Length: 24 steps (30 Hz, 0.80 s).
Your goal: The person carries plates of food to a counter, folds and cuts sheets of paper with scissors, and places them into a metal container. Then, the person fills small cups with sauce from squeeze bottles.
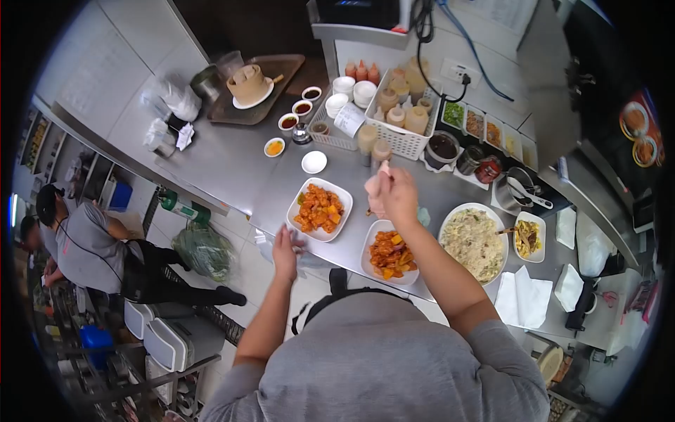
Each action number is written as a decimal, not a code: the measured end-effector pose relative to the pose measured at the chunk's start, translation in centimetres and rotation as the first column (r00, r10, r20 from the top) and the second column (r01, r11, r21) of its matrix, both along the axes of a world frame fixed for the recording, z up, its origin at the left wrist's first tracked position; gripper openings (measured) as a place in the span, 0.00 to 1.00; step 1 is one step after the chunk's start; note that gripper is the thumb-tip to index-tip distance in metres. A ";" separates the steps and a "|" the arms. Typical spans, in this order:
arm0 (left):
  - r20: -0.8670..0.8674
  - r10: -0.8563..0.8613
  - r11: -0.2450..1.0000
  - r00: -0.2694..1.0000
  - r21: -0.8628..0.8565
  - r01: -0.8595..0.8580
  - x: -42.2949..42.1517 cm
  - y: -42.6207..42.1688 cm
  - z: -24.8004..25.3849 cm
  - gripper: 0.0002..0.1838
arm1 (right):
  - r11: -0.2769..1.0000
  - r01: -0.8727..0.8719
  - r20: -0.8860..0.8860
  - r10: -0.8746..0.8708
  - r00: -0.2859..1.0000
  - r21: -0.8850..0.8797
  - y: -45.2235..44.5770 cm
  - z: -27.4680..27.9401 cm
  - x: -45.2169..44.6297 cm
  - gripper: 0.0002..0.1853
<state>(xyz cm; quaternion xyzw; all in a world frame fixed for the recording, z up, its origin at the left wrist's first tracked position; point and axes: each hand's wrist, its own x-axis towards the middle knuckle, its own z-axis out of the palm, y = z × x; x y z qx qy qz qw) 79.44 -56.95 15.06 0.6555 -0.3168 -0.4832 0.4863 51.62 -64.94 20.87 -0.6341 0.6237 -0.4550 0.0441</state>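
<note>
My right hand (pixel 395 195) is closed around a pale pinkish squeeze bottle (pixel 373 186), partly hidden by the fingers, above the counter's middle. Below it is a white plate (pixel 367 266) of orange-red glazed pieces (pixel 392 254) with yellow and purple chunks. My left hand (pixel 286 252) is at the counter's front edge, fingers apart and holding nothing, beside a square white plate (pixel 342 224) with similar saucy food (pixel 318 208). To the right, an oval plate (pixel 443 228) holds fried rice (pixel 474 245), near a small dish (pixel 529 238) of mixed vegetables.
Sauce cups (pixel 288 122), a small white bowl (pixel 314 162) and a bamboo steamer (pixel 248 84) on a tray (pixel 295 65) stand left. Behind are a basket (pixel 404 143) of bottles and topping containers (pixel 474 125). Napkins (pixel 523 297) lie right. Another person (pixel 95 246) works at left.
</note>
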 end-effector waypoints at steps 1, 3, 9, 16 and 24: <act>-0.018 -0.079 0.996 0.997 0.050 0.080 1.5 -2.4 0.3 0.28 | 0.998 -0.058 -0.015 0.059 0.998 0.032 -0.4 0.7 2.0 0.09; 0.098 -0.277 0.956 0.956 0.134 0.263 2.8 -6.0 1.2 0.23 | 0.987 -0.145 -0.077 0.150 0.986 0.071 -2.2 0.2 5.3 0.08; 0.467 -0.655 0.741 0.594 0.244 0.625 5.2 -12.2 1.8 0.17 | 0.918 -0.212 -0.011 0.229 0.973 0.335 -8.0 -4.7 8.9 0.09; 0.531 -0.719 0.644 0.447 0.270 0.716 5.7 -14.3 3.3 0.16 | 0.614 -0.399 0.200 0.368 0.908 0.681 -9.9 -2.6 9.6 0.13; 0.567 -0.708 0.627 0.422 0.229 0.744 6.1 -14.4 2.3 0.16 | 0.635 -0.331 -0.022 0.481 0.877 0.698 -10.7 -1.4 11.1 0.06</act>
